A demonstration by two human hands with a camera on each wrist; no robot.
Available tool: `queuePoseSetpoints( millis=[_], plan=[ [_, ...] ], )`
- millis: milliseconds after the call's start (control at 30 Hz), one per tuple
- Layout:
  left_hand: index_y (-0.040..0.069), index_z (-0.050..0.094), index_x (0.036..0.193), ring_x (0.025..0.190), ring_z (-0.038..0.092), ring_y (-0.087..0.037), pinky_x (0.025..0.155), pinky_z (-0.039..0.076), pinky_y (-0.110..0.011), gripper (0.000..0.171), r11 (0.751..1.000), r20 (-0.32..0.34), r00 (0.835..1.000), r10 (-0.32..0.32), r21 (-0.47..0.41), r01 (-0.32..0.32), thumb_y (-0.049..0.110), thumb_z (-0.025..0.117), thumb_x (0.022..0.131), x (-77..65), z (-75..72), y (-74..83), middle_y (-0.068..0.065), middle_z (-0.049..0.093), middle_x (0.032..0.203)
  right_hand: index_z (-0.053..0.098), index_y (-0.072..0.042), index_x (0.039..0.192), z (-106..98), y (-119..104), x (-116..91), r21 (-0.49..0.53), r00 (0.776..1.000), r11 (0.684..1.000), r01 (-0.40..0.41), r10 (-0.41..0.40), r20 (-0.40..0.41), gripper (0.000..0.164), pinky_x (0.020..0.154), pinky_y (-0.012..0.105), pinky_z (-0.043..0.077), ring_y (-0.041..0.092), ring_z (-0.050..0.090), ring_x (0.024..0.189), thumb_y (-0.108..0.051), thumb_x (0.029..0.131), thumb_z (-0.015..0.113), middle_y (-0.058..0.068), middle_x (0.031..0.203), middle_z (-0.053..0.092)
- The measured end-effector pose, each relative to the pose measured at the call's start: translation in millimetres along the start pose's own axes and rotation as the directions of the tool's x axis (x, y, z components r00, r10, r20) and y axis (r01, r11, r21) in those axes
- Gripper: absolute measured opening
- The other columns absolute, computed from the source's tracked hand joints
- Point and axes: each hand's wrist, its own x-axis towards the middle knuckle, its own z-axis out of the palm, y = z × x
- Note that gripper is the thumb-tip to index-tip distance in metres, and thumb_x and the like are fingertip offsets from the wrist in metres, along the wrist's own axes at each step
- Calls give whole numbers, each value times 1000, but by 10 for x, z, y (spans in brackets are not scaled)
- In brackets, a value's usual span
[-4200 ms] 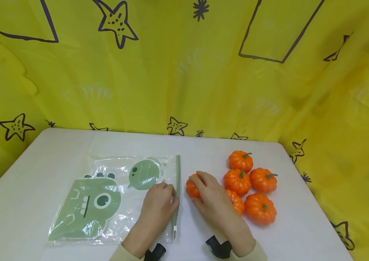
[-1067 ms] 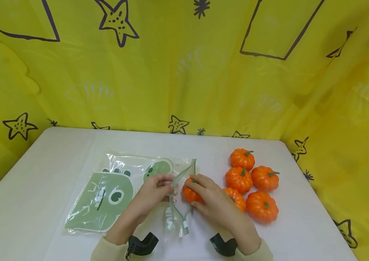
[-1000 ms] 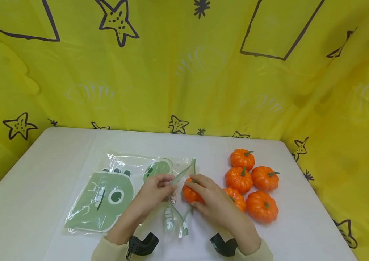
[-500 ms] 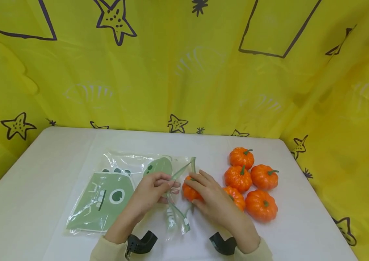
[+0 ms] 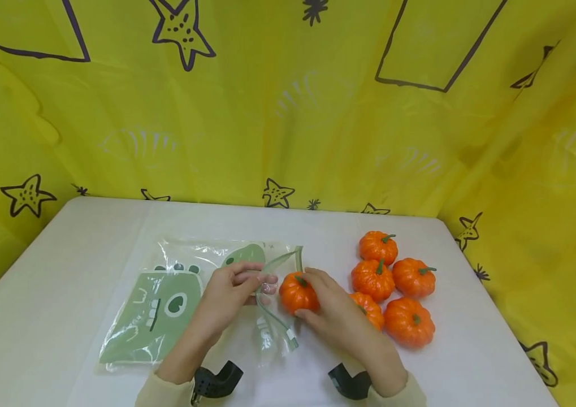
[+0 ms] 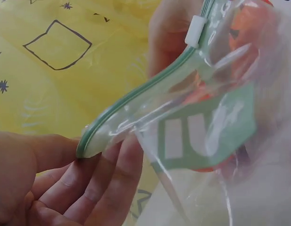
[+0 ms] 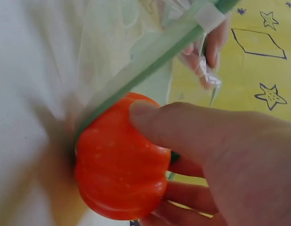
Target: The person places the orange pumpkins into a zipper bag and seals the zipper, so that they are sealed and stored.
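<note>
My left hand [image 5: 229, 291] pinches the green zip edge of a clear zip bag [image 6: 206, 127] between thumb and fingers, and the bag's mouth gapes toward the right. A green dinosaur print covers the bag's left part in the head view. In my right hand [image 5: 336, 305] is a small orange pumpkin [image 7: 121, 160], held between thumb and fingers right at the bag's mouth. The right wrist view shows the green zip strip [image 7: 140, 77] lying against the pumpkin's upper side. A white slider [image 6: 196, 31] sits on the zip near the front end.
Several more pumpkins [image 5: 408, 322] stand grouped on the right of the white table [image 5: 471, 362], one partly behind my right hand. A yellow curtain [image 5: 288, 113] with drawn stars hangs behind and beside the table.
Since the oldest frame, the left hand has lifted the zip edge and the bag's mouth has opened. Lately the right hand has tilted the pumpkin and brought it slightly left, against the mouth.
</note>
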Motion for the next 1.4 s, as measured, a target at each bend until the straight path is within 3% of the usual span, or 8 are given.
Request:
queuePoseSetpoints(
  millis=[133, 300, 467, 600, 833, 1033, 1233, 1400],
  plan=[
    [1, 62, 123, 91, 74, -23, 77, 62, -34, 27, 1000, 30, 999, 11, 9, -12, 7, 59, 97, -30, 14, 27, -15, 75, 105, 59, -11, 134, 0, -6, -6, -8, 1000, 1000, -15, 15, 26, 55, 106, 49, 48, 32, 56, 128, -17, 83, 80, 12, 144, 52],
    [1, 63, 122, 87, 73, -20, 71, 61, -33, 27, 999, 77, 997, 2, 40, -5, 10, 60, 96, -45, 57, 34, -13, 76, 104, 58, -9, 136, 28, -21, 34, -31, 997, 997, 77, -78, -24, 58, 103, 43, 50, 30, 57, 127, -17, 83, 81, 11, 142, 53],
    [3, 65, 120, 85, 73, -19, 70, 61, -33, 26, 999, 28, 1000, 0, 54, -1, 10, 60, 95, -46, 35, 34, -12, 76, 102, 55, -5, 137, 30, -33, 27, -102, 994, 992, 68, -75, -75, 65, 105, 41, 49, 28, 57, 128, -21, 81, 83, 10, 139, 56],
    [4, 66, 119, 83, 72, -18, 70, 61, -33, 26, 998, -16, 1000, -11, 56, 12, 8, 60, 94, -42, -4, 41, -12, 76, 102, 62, -6, 128, -7, -65, -11, -110, 998, 993, 50, -55, -39, 52, 100, 40, 53, 25, 62, 119, -21, 82, 81, 7, 133, 60],
    [4, 66, 119, 85, 72, -18, 70, 60, -30, 25, 998, 10, 1000, -6, 66, 5, 9, 60, 95, -52, -21, 62, -11, 76, 102, 64, -6, 129, -48, -102, -34, -131, 989, 984, 120, -108, 100, 42, 94, 38, 56, 24, 65, 114, -21, 90, 72, 8, 134, 60],
    [1, 64, 119, 85, 73, -19, 70, 60, -30, 25, 997, 48, 999, 2, 76, -6, 9, 61, 96, -59, -11, 56, -12, 76, 102, 64, -9, 130, -58, -78, -71, -108, 979, 976, 190, -179, 100, 39, 95, 38, 56, 23, 65, 114, -10, 91, 68, 7, 136, 59],
    [1, 64, 121, 86, 72, -16, 70, 59, -26, 27, 997, 61, 998, 2, 83, -7, 10, 62, 96, -47, 19, 27, -13, 76, 104, 54, -11, 141, 45, -66, -64, -120, 971, 969, 217, -202, 129, 45, 106, 43, 48, 28, 54, 132, -5, 97, 58, 10, 144, 53],
    [3, 66, 120, 85, 70, -14, 68, 58, -25, 26, 995, 43, 999, 6, 102, -10, 10, 62, 95, -27, 17, -2, -12, 76, 104, 54, -12, 141, 57, -27, -53, -162, 979, 966, 201, -192, 70, 49, 108, 44, 46, 29, 53, 131, -4, 93, 64, 10, 141, 55]
  ],
)
